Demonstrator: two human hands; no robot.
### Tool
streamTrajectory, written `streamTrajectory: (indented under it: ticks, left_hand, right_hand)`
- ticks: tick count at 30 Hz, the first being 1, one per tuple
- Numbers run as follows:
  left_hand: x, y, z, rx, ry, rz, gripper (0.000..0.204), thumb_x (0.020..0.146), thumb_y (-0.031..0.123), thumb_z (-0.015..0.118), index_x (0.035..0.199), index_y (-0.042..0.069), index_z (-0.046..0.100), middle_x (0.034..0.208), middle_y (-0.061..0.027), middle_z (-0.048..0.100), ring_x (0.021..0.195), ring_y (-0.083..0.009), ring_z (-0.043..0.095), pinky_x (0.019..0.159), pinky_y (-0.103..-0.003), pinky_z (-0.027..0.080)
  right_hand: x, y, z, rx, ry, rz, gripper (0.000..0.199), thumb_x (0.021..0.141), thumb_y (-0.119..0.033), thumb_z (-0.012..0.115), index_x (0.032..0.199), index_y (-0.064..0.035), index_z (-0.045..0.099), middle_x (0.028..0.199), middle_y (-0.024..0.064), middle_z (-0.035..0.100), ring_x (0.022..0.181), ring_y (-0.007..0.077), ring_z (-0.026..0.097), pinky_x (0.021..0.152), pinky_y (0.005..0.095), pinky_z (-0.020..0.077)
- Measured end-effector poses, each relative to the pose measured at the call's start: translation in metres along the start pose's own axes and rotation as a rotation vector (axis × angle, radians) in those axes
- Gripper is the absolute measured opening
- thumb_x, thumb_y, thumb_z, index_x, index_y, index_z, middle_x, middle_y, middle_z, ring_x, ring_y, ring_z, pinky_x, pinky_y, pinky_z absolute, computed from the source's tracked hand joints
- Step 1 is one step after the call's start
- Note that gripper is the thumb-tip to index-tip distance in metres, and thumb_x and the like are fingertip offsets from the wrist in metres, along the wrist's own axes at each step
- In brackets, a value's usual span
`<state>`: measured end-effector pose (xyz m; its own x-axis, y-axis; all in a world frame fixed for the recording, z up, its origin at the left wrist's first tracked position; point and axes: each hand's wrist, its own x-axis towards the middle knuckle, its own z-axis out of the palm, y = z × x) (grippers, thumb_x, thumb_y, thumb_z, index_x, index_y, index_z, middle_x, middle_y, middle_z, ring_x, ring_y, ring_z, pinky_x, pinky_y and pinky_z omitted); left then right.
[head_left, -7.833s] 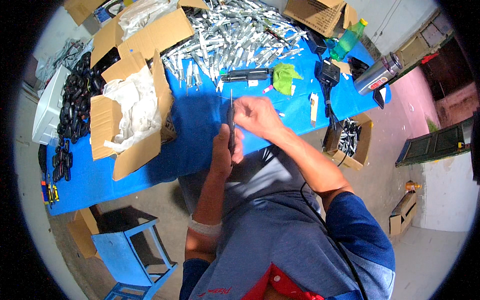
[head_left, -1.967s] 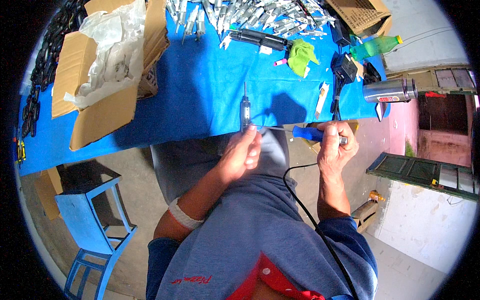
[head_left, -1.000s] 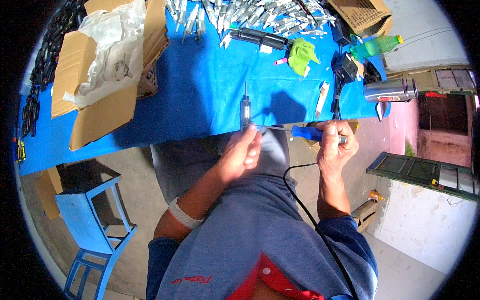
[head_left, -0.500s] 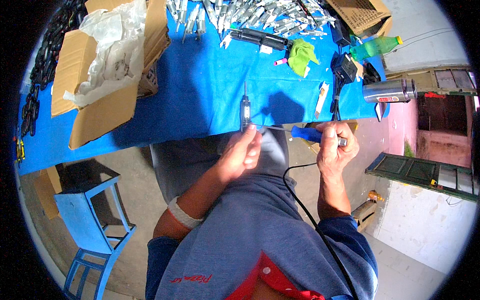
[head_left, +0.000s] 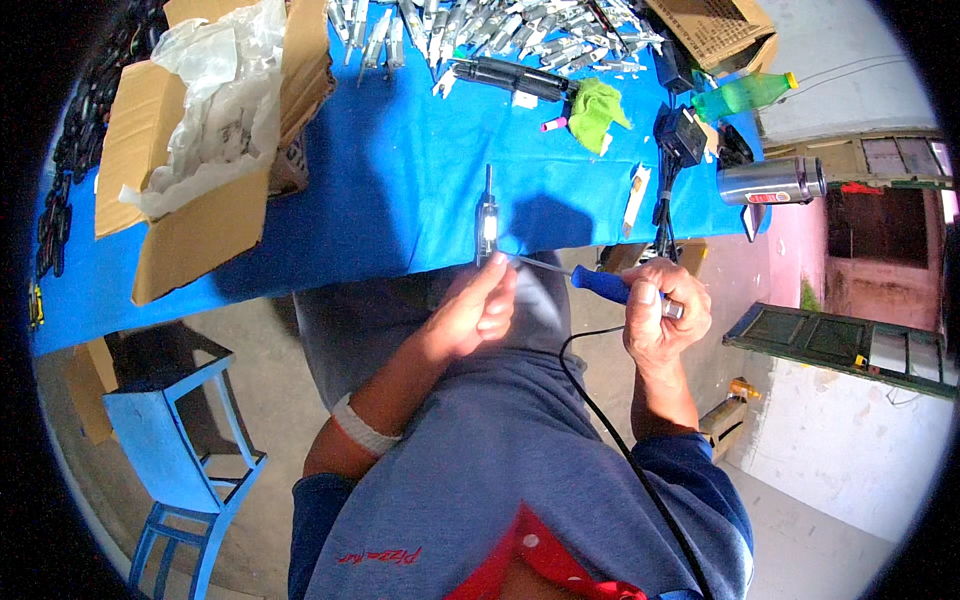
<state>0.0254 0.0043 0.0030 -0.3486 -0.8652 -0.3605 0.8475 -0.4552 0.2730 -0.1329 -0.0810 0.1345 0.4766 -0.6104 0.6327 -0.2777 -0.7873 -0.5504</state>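
1. Device (head_left: 488,225), slim and rod-tipped, extends just beyond the left hand (head_left: 480,308), seen against the front edge of the counter (head_left: 420,190), its long axis pointing forward.
2. Nearer of the 2 hands, the left pinches its near end.
3. Off to the right, the right hand (head_left: 668,310) curls around a blue-handled screwdriver (head_left: 600,284), shaft running left, crosswise to the device; whether its tip touches, I cannot tell.

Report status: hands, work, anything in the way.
Left hand holds slim device. Right hand grips blue screwdriver, shaft pointing toward device. Green cloth lies beyond, not in the way.
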Motion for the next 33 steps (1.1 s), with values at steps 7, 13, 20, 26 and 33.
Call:
streamTrajectory:
  ticks: [7, 13, 20, 26, 33]
  left_hand:
    - [0.0016, -0.0030, -0.0027, -0.018, 0.012, 0.019, 0.036, 0.090, 0.047, 0.047, 0.082, 0.012, 0.048, 0.056, 0.0044, 0.035, 0.041, -0.0060, 0.028, 0.037, -0.021, 0.024]
    - [0.0012, -0.0024, -0.0009, -0.035, 0.015, 0.026, 0.035, 0.091, 0.046, 0.046, 0.082, 0.012, 0.048, 0.056, 0.0040, 0.034, 0.042, -0.0060, 0.028, 0.037, -0.021, 0.024]
    - [0.0018, -0.0033, -0.0016, -0.058, 0.003, 0.022, 0.035, 0.091, 0.046, 0.045, 0.083, 0.011, 0.048, 0.057, 0.0037, 0.035, 0.042, -0.0061, 0.028, 0.037, -0.021, 0.024]
    - [0.0022, -0.0036, -0.0021, -0.053, -0.007, 0.027, 0.035, 0.091, 0.045, 0.045, 0.084, 0.011, 0.048, 0.057, 0.0034, 0.036, 0.042, -0.0062, 0.028, 0.037, -0.021, 0.025]
    - [0.0015, -0.0030, -0.0013, -0.056, -0.007, 0.030, 0.035, 0.091, 0.045, 0.045, 0.083, 0.011, 0.048, 0.057, 0.0032, 0.036, 0.042, -0.0064, 0.028, 0.038, -0.021, 0.025]
  right_hand:
    - [0.0033, -0.0011, 0.0018, 0.013, -0.043, -0.047, 0.013, 0.078, -0.011, 0.062, 0.070, -0.0044, 0.055, 0.059, 0.0066, 0.059, 0.046, 0.0176, 0.054, 0.045, 0.0279, 0.0418]
    - [0.0046, -0.0058, 0.0006, -0.035, -0.099, -0.127, 0.012, 0.077, -0.011, 0.062, 0.069, -0.0042, 0.056, 0.059, 0.0056, 0.059, 0.045, 0.0174, 0.054, 0.044, 0.0280, 0.0418]
    - [0.0040, -0.0067, 0.0029, -0.010, -0.060, -0.143, 0.025, 0.085, -0.019, 0.058, 0.067, -0.0013, 0.054, 0.055, 0.0068, 0.057, 0.044, 0.0158, 0.053, 0.043, 0.0262, 0.0394]
    - [0.0019, -0.0045, 0.0038, 0.003, -0.050, -0.124, 0.026, 0.085, -0.020, 0.058, 0.067, -0.0010, 0.054, 0.055, 0.0070, 0.057, 0.045, 0.0160, 0.052, 0.043, 0.0266, 0.0396]
    - [0.0015, -0.0059, 0.0046, 0.000, -0.029, -0.098, 0.028, 0.084, -0.021, 0.059, 0.066, -0.0002, 0.056, 0.056, 0.0078, 0.058, 0.045, 0.0164, 0.052, 0.044, 0.0272, 0.0402]
